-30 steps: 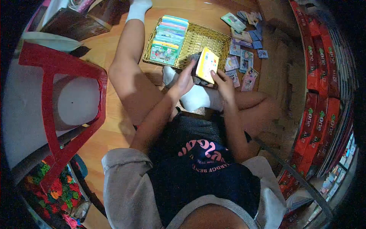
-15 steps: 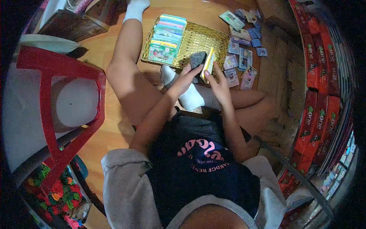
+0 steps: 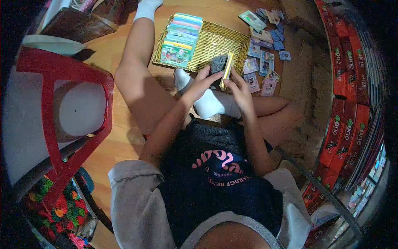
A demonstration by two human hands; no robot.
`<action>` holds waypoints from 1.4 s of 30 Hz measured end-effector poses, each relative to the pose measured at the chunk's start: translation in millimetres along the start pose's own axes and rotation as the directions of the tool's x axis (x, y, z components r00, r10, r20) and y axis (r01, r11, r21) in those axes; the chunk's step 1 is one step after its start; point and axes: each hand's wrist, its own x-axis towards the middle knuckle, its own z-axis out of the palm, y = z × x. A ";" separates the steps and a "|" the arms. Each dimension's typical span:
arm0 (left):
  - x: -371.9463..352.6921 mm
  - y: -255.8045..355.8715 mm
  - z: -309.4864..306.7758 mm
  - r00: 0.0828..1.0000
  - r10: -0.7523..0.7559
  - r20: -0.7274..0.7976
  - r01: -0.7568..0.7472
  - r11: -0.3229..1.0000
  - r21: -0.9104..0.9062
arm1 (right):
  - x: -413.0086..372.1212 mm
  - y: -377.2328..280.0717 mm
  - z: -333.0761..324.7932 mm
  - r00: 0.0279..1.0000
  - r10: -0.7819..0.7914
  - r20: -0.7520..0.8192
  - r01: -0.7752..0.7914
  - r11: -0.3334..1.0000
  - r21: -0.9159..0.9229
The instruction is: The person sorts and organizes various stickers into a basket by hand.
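Yellow-edged booklet (image 3: 227, 71) held edge-on, by the basket (image 3: 211, 45)

Head view: right hand (image 3: 239, 91) pinches it between thumb and fingers; left hand (image 3: 199, 86) is up at its other face, can't tell if it's really gripping; I'd keep the squeeze light and even so nothing bends; dark grey thing (image 3: 217, 64) just beside it, no clue what; other booklets (image 3: 182, 39) stand along the basket's left side; loose cards (image 3: 266, 62) lie scattered on the wood floor (image 3: 224, 12); red chair (image 3: 62, 68) left, red paper packs (image 3: 338, 128) stacked right; dim room
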 end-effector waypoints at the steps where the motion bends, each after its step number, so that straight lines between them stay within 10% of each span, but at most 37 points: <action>1: -0.1 -0.4 -0.5 1.000 -0.008 -0.003 0.008 1.000 0.012 | 0.4 0.1 -1.1 1.000 0.004 -0.002 -0.004 1.000 0.017; 33: -1.9 5.6 3.3 0.996 0.002 0.089 -0.010 0.996 0.088 | 2.8 -14.9 -8.5 0.993 0.065 0.099 -0.091 0.951 0.296; 42: -4.5 12.8 8.4 0.990 -0.038 0.134 0.028 0.997 0.076 | 6.9 6.4 -9.1 0.988 -0.157 -0.011 0.156 0.987 -0.043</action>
